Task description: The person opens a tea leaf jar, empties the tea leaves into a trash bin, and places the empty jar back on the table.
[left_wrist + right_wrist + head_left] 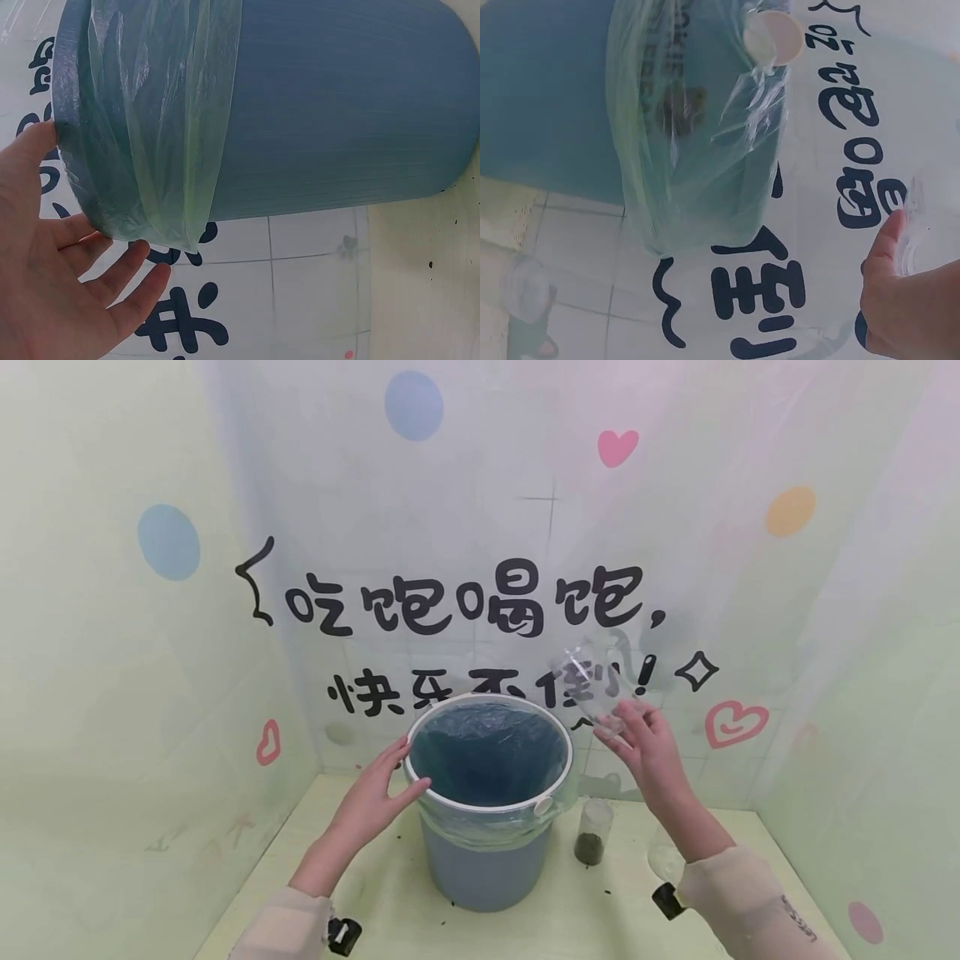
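A blue-grey trash bin (486, 868) with a white rim stands upright, lined with a thin translucent green bag (161, 112) folded over its edge. My left hand (375, 797) touches the bin's left rim with spread, fairly straight fingers; the thumb lies by the front edge. To the right of the bin and above rim height, my right hand (645, 747) grips a tilted clear container (592, 681). Its exact kind is hard to make out against the wall. The right wrist view shows only part of that hand and the container's edge.
On the table (375, 893), right of the bin, stands a small clear jar (591, 839) with dark contents. Another clear round object (663, 860) is partly behind my right forearm. Small dark bits lie scattered about. A printed wall sheet (480, 485) closes off the back.
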The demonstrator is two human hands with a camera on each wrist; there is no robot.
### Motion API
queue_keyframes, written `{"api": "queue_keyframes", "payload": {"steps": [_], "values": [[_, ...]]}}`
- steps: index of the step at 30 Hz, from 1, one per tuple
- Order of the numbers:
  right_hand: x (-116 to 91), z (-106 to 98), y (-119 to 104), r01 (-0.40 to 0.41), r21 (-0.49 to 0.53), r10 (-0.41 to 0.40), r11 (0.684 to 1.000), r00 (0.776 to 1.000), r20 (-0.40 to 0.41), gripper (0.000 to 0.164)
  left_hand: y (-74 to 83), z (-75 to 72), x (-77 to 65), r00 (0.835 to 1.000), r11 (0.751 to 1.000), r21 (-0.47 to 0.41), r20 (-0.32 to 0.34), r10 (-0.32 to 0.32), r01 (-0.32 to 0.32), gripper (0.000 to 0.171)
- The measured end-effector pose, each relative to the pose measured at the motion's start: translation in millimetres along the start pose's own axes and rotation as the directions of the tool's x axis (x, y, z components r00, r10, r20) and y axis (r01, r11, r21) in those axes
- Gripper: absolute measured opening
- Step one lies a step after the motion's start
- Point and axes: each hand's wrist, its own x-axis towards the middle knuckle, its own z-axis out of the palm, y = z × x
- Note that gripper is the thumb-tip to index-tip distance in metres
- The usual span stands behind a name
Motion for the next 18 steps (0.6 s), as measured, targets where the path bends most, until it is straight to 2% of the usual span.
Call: {"api": "queue_keyframes", "payload": {"steps": [4, 7, 10, 11, 12, 18], "values": [[2, -4, -3, -0.061, 0.207, 0.067, 0.977, 0.998, -0.022, 0.031, 0.6, 0.3, -0.6, 1.000, 1.000, 0.004, -0.011, 0.010, -0.010, 0.080], [3, -8, -5, -0.109, 0.416, 0.124, 0.903, 0.992, -0.008, 0.045, 1.1, 0.5, -1.4, 1.000, 1.000, 0.007, -0.018, 0.017, -0.017, 0.079], [3, -13, -5, -0.125, 0.553, 0.160, 0.824, 0.987, -0.015, 0.054, 0.9, 0.6, -1.6, 1.000, 1.000, 0.002, -0.021, 0.013, -0.013, 0.079], [2, -14, -5, -0.126, 0.586, 0.169, 0.800, 0.986, -0.018, 0.054, 0.8, 0.6, -1.6, 1.000, 1.000, 0.004, -0.021, 0.015, -0.015, 0.079], [2, -15, -5, -0.121, 0.600, 0.171, 0.791, 0.985, -0.026, 0.053, 0.7, 0.5, -1.5, 1.000, 1.000, 0.001, -0.021, 0.012, -0.012, 0.078], [0, -21, -3, -0.114, 0.641, 0.184, 0.759, 0.982, -0.043, 0.046, 1.1, -0.1, -1.3, 1.000, 1.000, -0.009, -0.006, -0.004, 0.004, 0.080]]}}
